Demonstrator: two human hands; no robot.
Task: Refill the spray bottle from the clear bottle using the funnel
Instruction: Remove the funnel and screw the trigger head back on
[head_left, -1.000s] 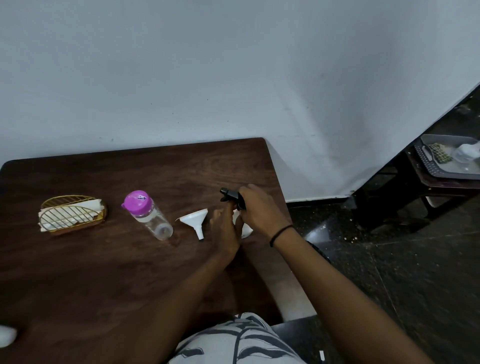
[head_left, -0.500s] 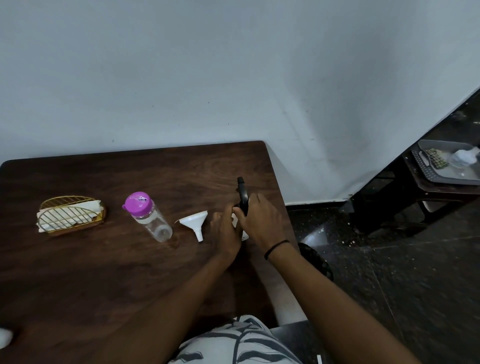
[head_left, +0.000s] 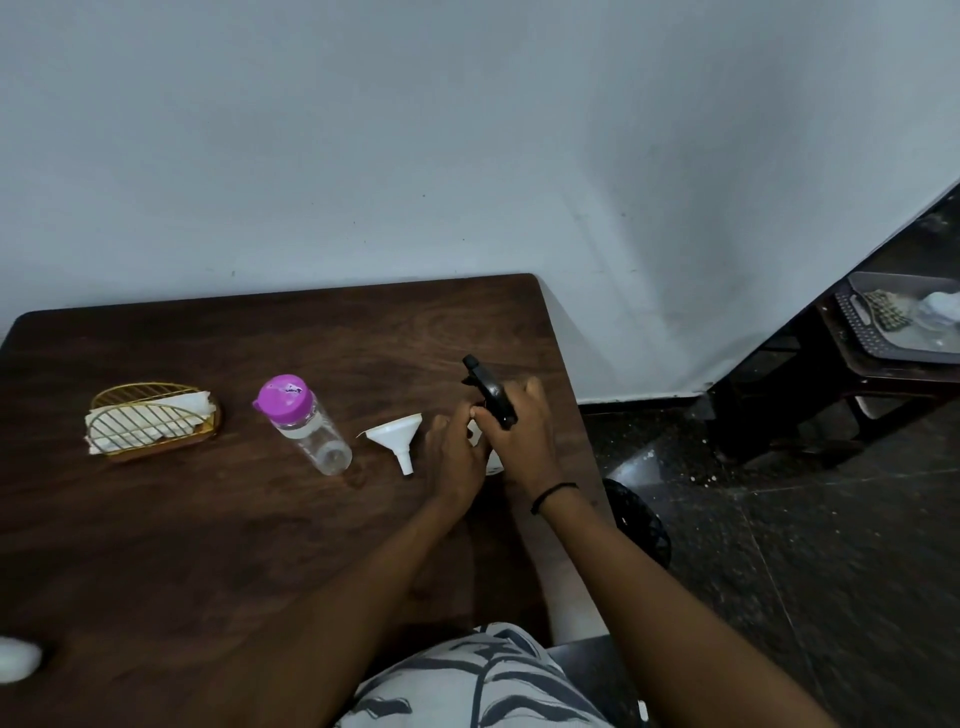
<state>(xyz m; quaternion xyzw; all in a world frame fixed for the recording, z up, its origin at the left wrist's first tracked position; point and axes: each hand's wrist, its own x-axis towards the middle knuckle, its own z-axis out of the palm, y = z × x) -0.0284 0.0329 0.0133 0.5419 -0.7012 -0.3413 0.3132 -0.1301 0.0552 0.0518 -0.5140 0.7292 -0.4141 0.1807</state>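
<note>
The worktop (head_left: 208, 519) is showing dark brown wood grain. The clear bottle (head_left: 311, 434) is wearing a purple cap (head_left: 284, 399). The funnel (head_left: 396, 436) is showing white, the spray head (head_left: 488, 389) black. A gold wire basket (head_left: 150, 421) is holding white napkins. The wall (head_left: 467, 130) is looking pale grey-blue.

- A plain room in a home, it seems: a dark wooden table (head_left: 208, 519) stands against a bare pale wall (head_left: 363, 156).
- At 9 o'clock on the table, a gold wire napkin holder (head_left: 150, 421) with paper napkins.
- At 3 o'clock, a dark tiled floor (head_left: 831, 545) and a low stand bearing a grey tray (head_left: 883, 345) of small household items.
</note>
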